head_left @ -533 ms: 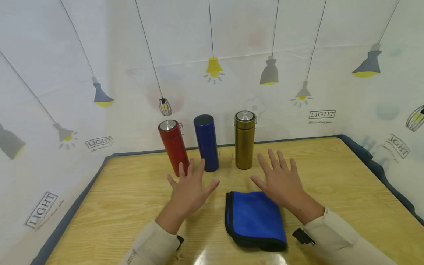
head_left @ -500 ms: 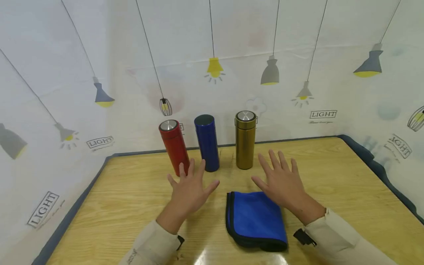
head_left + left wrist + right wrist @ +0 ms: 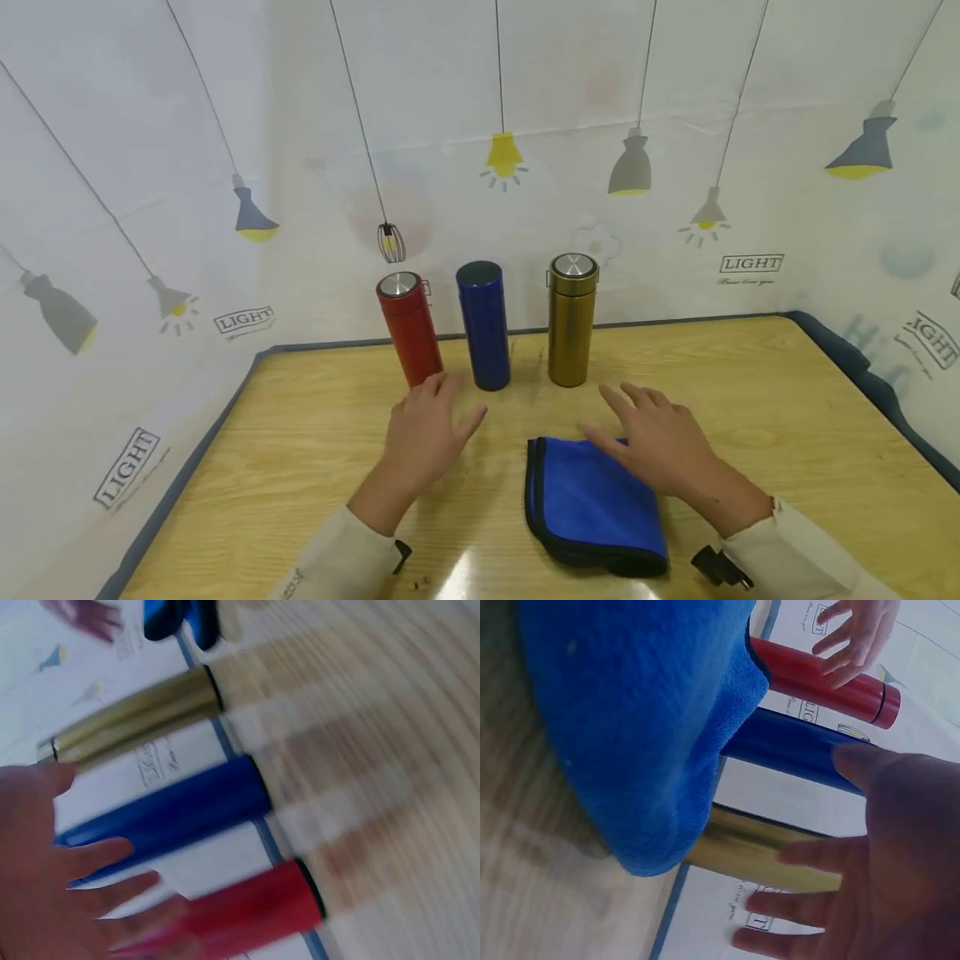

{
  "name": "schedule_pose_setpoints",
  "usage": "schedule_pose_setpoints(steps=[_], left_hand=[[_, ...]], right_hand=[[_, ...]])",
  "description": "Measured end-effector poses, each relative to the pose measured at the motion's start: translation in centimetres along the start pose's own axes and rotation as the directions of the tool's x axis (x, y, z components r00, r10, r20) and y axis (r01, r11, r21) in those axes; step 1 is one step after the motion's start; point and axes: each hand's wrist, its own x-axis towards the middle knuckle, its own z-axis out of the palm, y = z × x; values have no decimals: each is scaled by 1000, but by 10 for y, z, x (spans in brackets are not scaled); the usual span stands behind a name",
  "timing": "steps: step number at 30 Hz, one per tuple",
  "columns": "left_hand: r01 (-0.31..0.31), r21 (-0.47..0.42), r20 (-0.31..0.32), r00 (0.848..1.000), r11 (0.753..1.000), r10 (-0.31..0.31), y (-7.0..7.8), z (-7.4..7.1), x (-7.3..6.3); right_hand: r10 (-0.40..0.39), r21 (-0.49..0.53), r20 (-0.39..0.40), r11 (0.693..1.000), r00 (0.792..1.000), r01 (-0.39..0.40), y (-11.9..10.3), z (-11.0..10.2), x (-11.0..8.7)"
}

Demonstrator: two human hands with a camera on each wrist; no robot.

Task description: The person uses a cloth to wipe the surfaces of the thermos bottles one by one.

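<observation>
Three thermos bottles stand in a row at the back of the table: a red thermos point(image 3: 411, 333) with a silver lid top, a blue thermos point(image 3: 486, 329) with a dark top, and a gold thermos point(image 3: 572, 329). My left hand point(image 3: 422, 433) hovers before the red one, its fingertips overlapping that bottle's base in the head view. The fingers are loosely spread and hold nothing. Over the far right corner of a folded blue cloth point(image 3: 596, 504) with black edging is my right hand point(image 3: 660, 442), fingers relaxed, nothing in them. In the right wrist view the cloth point(image 3: 645, 727) looms close.
The wooden table point(image 3: 300, 467) has a dark blue edge along its back and sides. Behind it hangs a pale backdrop point(image 3: 525, 217) printed with lamps. Each sleeve carries a black strap point(image 3: 720, 567) at the wrist.
Both hands, spread flat before, have lowered their fingers into a looser bend. The right hand has drawn slightly nearer to the cloth. The head view has turned a little left.
</observation>
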Motion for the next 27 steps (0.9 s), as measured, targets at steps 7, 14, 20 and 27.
schedule_pose_setpoints(steps=[7,14,20,27], left_hand=[[-14,-195,-389,919,981,-64,-37,-12,15],[92,-433,-389,878,897,-278,-62,-17,37],[202,-617,-201,894,761,-400,-68,-11,53],[222,-712,-89,913,667,-399,-63,-9,71]], right_hand=[[33,75,219,996,975,-51,25,10,-6],[9,285,327,953,945,-107,37,22,-7],[3,447,269,885,963,-128,37,33,-7],[75,707,345,635,935,-312,37,40,-10]])
